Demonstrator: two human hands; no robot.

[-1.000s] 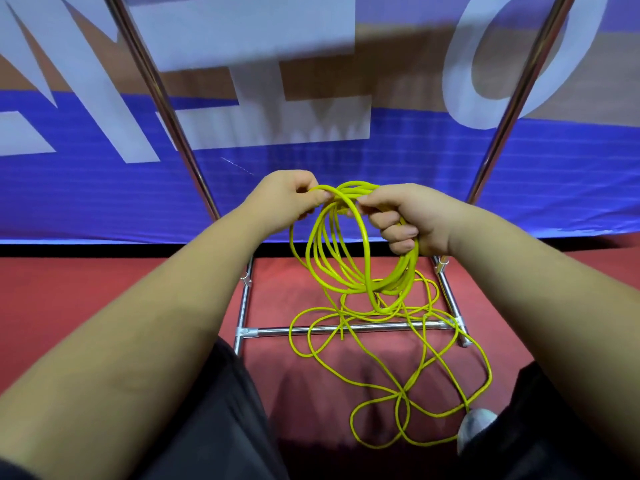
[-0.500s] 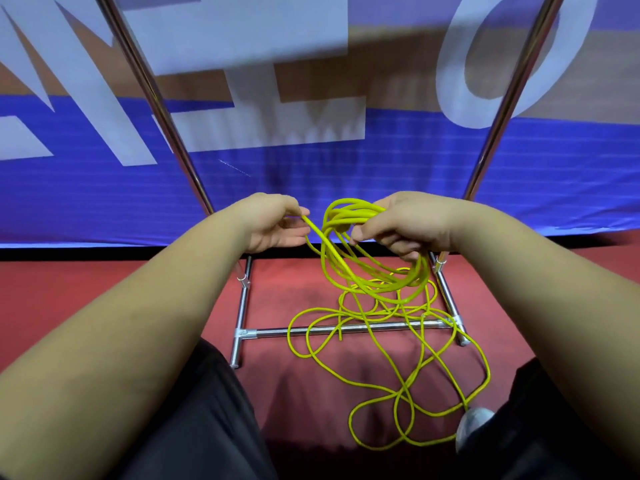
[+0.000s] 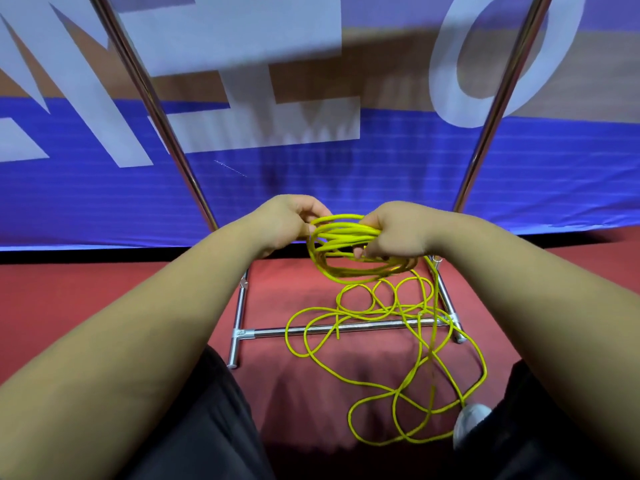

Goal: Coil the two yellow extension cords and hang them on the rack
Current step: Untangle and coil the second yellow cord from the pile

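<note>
My right hand (image 3: 398,233) grips a bundle of yellow cord loops (image 3: 341,251), and the coil lies nearly flat in front of me. My left hand (image 3: 287,223) pinches a strand at the coil's left side. From the coil a loose yellow cord (image 3: 408,362) trails down in tangled loops over the red floor and across the rack's low crossbar (image 3: 311,330). The chrome rack's two uprights (image 3: 152,105) rise on either side of my hands. I cannot tell one cord from a second one in the tangle.
A blue banner (image 3: 346,174) with large white letters hangs right behind the rack. The rack's base feet (image 3: 237,320) rest on the red floor (image 3: 69,299). My dark trousers (image 3: 194,427) and a white shoe tip (image 3: 467,420) fill the bottom of the view.
Both hands dropped lower and came closer together. The hanging coil has tipped from upright to nearly flat, and my left hand has taken hold of a strand at its left edge.
</note>
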